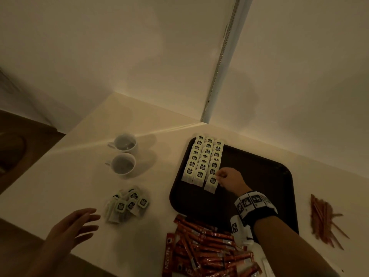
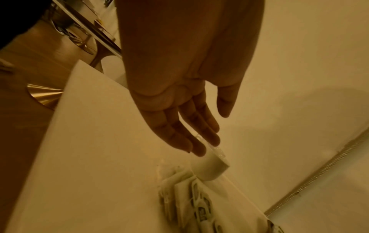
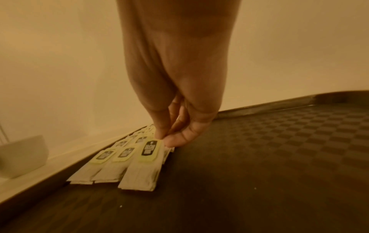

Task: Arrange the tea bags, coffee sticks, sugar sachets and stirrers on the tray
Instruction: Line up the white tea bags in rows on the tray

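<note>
A dark tray [image 1: 259, 176] lies on the white counter with three overlapping rows of tea bags [image 1: 203, 156] along its left side. My right hand [image 1: 219, 176] pinches the top corner of the nearest tea bag [image 1: 211, 183] in the right row; the right wrist view shows thumb and fingertips [image 3: 159, 134] on that tea bag [image 3: 143, 165]. A loose pile of tea bags [image 1: 127, 204] sits left of the tray. My left hand [image 1: 79, 222] hovers beside that pile, fingers spread and holding nothing. The pile [image 2: 189, 197] lies below its fingers [image 2: 189, 135].
Two white cups [image 1: 123, 154] stand on the counter left of the tray. Red coffee sticks [image 1: 203, 244] are heaped at the tray's near edge. Brown stirrers [image 1: 323, 218] lie to the right. Walls close in behind; the counter edge runs at the left.
</note>
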The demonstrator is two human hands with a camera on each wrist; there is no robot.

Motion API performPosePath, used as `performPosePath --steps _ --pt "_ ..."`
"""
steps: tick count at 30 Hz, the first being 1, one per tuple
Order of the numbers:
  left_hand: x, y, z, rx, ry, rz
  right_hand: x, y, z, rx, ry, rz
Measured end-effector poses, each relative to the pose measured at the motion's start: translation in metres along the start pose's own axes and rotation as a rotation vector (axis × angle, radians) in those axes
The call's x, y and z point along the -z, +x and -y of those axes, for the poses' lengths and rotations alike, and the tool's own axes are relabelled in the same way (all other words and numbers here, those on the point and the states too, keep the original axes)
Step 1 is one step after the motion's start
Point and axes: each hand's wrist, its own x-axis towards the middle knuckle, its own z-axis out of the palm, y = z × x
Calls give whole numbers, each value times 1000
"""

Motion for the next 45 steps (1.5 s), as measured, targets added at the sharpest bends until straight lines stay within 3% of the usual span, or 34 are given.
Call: performPosePath --steps 12,16,18,20,23,25,29,37,45 --pt "10 -3 11 36 -4 2 -5 9 9 15 28 -52" --pt "17 -5 18 28 0 -15 -14 -3 41 199 23 -168" --pt "18 -6 22 31 15 -23 -33 -17 70 351 21 -38" --pt "20 -8 28 38 22 -28 -61 -30 97 489 -36 184" --pt "24 -12 35 36 29 -47 -106 -41 126 606 -206 437" --pt "28 -15 39 31 33 -65 -131 -45 138 677 -348 492" --pt "35 -22 49 7 44 -102 -161 -51 147 783 -590 432" --pt "-17 3 33 -287 521 -152 -173 -53 150 727 -520 391" --pt "-53 49 37 -343 915 -115 -179 -52 142 722 -397 317"
